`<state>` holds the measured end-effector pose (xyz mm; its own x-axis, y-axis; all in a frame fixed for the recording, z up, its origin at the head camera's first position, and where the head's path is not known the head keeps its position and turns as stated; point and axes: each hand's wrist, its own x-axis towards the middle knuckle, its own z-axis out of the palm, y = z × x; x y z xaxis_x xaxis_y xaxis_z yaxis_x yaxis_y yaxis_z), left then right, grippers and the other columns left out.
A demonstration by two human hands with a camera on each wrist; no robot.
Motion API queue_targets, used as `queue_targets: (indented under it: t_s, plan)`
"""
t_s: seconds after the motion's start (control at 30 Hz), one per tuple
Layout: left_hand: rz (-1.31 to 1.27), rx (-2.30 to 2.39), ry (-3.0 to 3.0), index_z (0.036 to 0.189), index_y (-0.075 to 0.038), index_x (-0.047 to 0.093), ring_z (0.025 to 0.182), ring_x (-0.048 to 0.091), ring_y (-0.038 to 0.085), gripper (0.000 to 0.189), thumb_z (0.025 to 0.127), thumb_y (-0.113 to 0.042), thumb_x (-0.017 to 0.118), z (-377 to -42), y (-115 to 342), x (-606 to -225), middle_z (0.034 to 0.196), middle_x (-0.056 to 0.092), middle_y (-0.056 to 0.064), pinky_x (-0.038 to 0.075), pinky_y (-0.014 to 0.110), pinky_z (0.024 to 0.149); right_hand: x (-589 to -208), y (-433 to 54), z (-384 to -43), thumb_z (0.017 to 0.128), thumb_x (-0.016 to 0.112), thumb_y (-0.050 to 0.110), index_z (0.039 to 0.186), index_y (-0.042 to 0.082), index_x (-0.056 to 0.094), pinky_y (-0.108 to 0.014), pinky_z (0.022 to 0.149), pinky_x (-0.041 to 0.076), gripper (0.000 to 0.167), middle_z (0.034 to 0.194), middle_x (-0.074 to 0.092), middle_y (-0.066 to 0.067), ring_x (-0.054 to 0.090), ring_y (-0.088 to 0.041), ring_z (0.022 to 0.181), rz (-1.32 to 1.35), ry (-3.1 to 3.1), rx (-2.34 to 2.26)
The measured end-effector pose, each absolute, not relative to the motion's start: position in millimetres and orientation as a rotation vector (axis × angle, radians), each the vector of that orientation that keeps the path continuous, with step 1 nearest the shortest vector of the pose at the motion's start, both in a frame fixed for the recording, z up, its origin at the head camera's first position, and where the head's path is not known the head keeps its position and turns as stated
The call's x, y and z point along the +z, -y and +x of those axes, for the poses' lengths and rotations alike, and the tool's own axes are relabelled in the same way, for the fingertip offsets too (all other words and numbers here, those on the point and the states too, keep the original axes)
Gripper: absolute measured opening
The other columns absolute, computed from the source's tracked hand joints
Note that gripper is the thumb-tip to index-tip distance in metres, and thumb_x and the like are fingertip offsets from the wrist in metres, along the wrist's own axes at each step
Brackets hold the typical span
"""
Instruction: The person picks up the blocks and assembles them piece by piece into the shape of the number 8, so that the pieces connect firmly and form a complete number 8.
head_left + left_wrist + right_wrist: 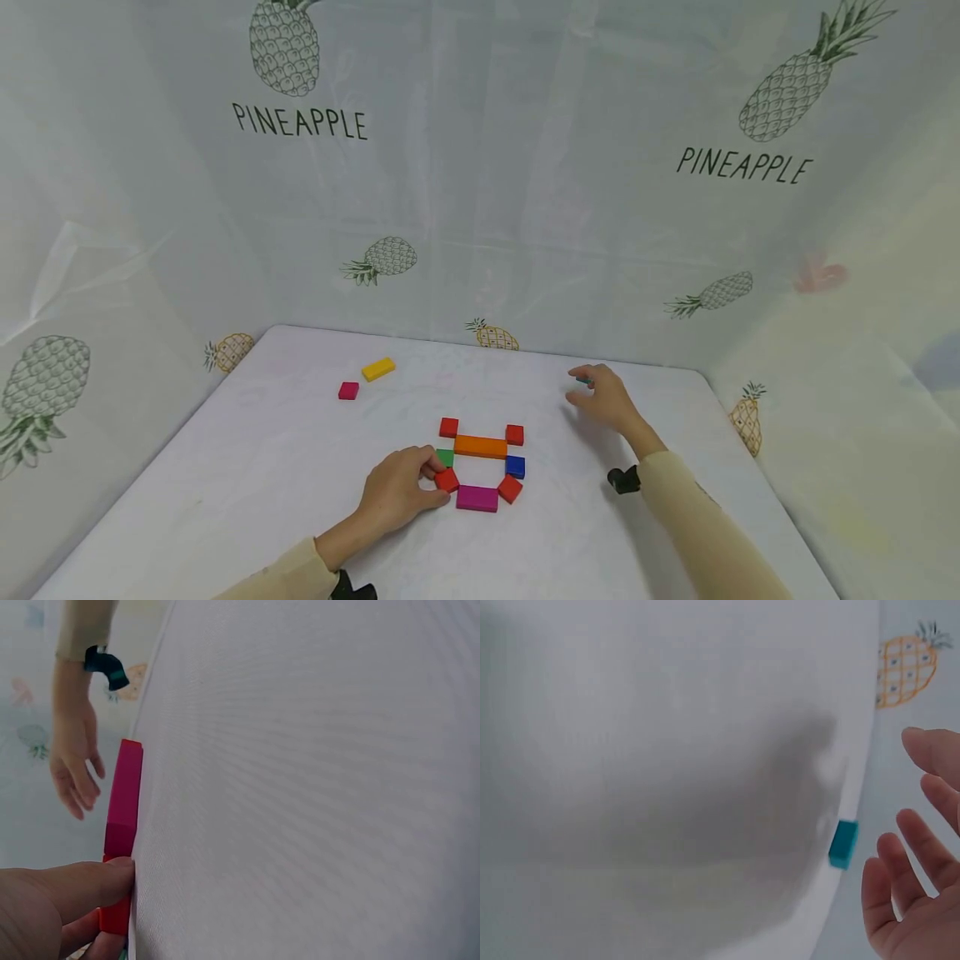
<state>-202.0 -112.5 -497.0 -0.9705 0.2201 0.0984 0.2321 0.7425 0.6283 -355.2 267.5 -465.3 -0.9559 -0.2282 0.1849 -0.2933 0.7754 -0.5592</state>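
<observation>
My left hand (396,490) pinches a red block (447,480) at the near left corner of a ring of colored blocks. In the left wrist view the thumb lies on that red block (115,916), which abuts the magenta block (124,799). The ring also has a green block (445,457), an orange bar (481,447), a blue block (515,467), and more red blocks, one being at the near right (510,488). My right hand (606,402) hovers with parted fingers by a teal block (844,844) lying on the table, apart from the fingers.
A yellow block (378,369) and a crimson block (348,391) lie at the back left of the white table (247,467). A pineapple-printed sheet (525,208) hangs along the back and sides of the table.
</observation>
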Motion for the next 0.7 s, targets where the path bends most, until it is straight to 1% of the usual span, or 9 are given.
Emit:
queue_targets:
  t_s: [0.17, 0.27, 0.43, 0.57, 0.7]
  plan:
    - [-0.375, -1.05, 2.925, 0.098, -0.024, 0.071, 0.085, 0.055, 0.011, 0.032, 0.079, -0.031, 0.095, -202.4, 110.7, -497.7, 0.088, 0.063, -0.011, 0.046, 0.032, 0.071, -471.2, -284.3, -368.1, 0.098, 0.075, 0.018, 0.142, -0.002, 0.06, -0.06, 0.101, 0.052, 0.051, 0.141, 0.053, -0.03, 0.058, -0.048, 0.122, 0.305, 2.887, 0.964]
    - [-0.371, -1.047, 2.928, 0.098, -0.023, 0.071, 0.085, 0.054, 0.011, 0.032, 0.078, -0.03, 0.095, -202.4, 110.5, -498.2, 0.088, 0.063, -0.011, 0.046, 0.032, 0.07, -475.2, -291.2, -374.7, 0.099, 0.074, 0.017, 0.144, -0.004, 0.057, -0.062, 0.103, 0.05, 0.053, 0.143, 0.05, -0.032, 0.058, -0.05, 0.122, 0.261, 2.899, 0.97]
    - [-0.362, -1.033, 2.925, 0.098, -0.024, 0.071, 0.084, 0.055, 0.012, 0.032, 0.078, -0.03, 0.095, -202.3, 111.7, -499.5, 0.088, 0.064, -0.011, 0.047, 0.032, 0.07, -482.2, -298.3, -385.8, 0.098, 0.073, 0.015, 0.145, -0.006, 0.054, -0.062, 0.103, 0.05, 0.054, 0.14, 0.053, -0.034, 0.059, -0.052, 0.12, 0.242, 2.899, 0.943]
    - [-0.354, -1.014, 2.927, 0.098, -0.024, 0.071, 0.083, 0.055, 0.012, 0.032, 0.079, -0.031, 0.095, -204.3, 112.9, -501.9, 0.088, 0.064, -0.012, 0.047, 0.032, 0.071, -487.0, -301.1, -394.2, 0.099, 0.072, 0.015, 0.145, -0.007, 0.054, -0.061, 0.1, 0.051, 0.054, 0.137, 0.055, -0.034, 0.06, -0.049, 0.118, 0.252, 2.897, 0.923]
    - [-0.359, -0.993, 2.935, 0.099, -0.024, 0.071, 0.084, 0.055, 0.011, 0.032, 0.079, -0.032, 0.095, -205.5, 113.1, -501.8, 0.088, 0.064, -0.012, 0.047, 0.033, 0.072, -491.3, -303.3, -401.9, 0.1, 0.071, 0.015, 0.146, -0.007, 0.054, -0.059, 0.101, 0.051, 0.053, 0.135, 0.059, -0.031, 0.06, -0.046, 0.119, 0.252, 2.912, 0.904]
